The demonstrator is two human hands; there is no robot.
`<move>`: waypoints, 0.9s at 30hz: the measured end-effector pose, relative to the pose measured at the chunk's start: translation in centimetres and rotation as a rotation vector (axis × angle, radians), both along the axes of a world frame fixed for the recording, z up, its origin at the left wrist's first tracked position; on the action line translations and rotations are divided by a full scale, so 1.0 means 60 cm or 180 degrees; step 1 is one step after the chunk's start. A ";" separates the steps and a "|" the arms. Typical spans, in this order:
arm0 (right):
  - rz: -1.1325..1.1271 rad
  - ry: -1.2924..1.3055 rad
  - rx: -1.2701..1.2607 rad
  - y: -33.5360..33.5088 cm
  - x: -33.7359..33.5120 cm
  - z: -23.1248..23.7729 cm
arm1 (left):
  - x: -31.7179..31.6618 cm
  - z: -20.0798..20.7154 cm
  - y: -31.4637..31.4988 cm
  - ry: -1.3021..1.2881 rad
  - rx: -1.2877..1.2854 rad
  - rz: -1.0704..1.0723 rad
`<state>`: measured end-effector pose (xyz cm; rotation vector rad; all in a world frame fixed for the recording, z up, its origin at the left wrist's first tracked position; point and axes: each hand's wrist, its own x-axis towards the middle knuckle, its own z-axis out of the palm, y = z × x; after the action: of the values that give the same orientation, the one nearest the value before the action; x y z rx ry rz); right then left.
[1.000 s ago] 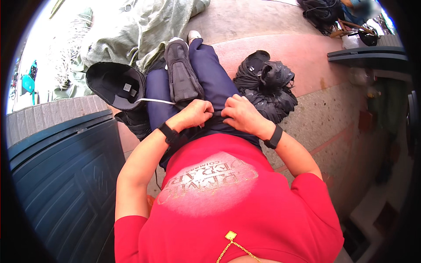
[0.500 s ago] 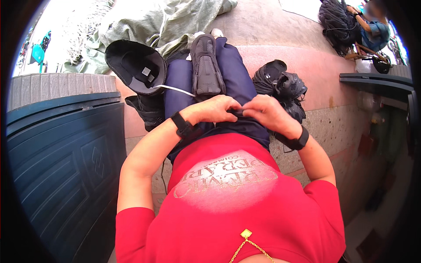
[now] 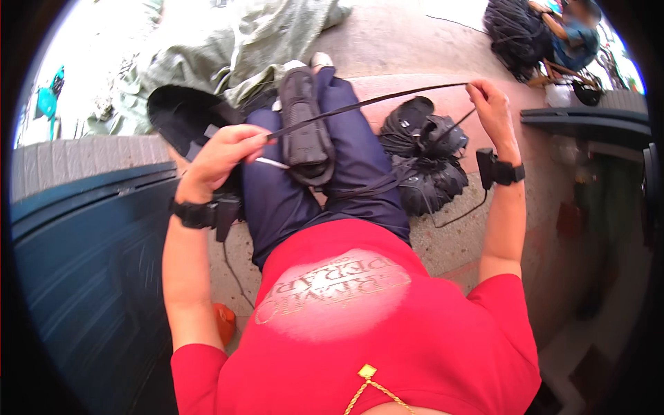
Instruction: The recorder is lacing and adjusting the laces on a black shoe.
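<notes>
A black lace (image 3: 366,104) is stretched between my two hands above my lap. My left hand (image 3: 225,153) pinches one part of it, closed, over my left thigh. Higher up at the right, my right hand (image 3: 494,114) is closed on the other part. From there the lace drops back toward my right thigh, where more dark strands lie. A black shoe (image 3: 308,138) rests lengthwise between my thighs, below the taut lace. Beside my left hand sits a larger black shoe-like piece (image 3: 181,114), partly hidden. A white strip (image 3: 272,163) shows just below my left fingers.
Several black shoes or uppers (image 3: 422,149) are heaped by my right leg. Grey-green sheeting (image 3: 235,41) lies ahead. A dark blue door panel (image 3: 97,270) stands at left. Far right, a person (image 3: 574,38) sits beside a black bundle (image 3: 515,38).
My hands were close together over my lap; now they are wide apart with the lace drawn out between them. The right hand has moved up and right, the left hand left.
</notes>
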<state>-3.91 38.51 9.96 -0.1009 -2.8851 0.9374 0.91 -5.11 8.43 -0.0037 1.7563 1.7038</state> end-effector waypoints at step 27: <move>0.1584 -0.1471 -0.2707 -0.372 0.046 -0.138 | -0.022 -0.055 0.113 -0.0957 0.0153 0.1316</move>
<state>-1.16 16.21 1.67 0.4028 -2.6617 2.4591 -0.43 1.66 5.14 -0.6080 1.5597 1.9117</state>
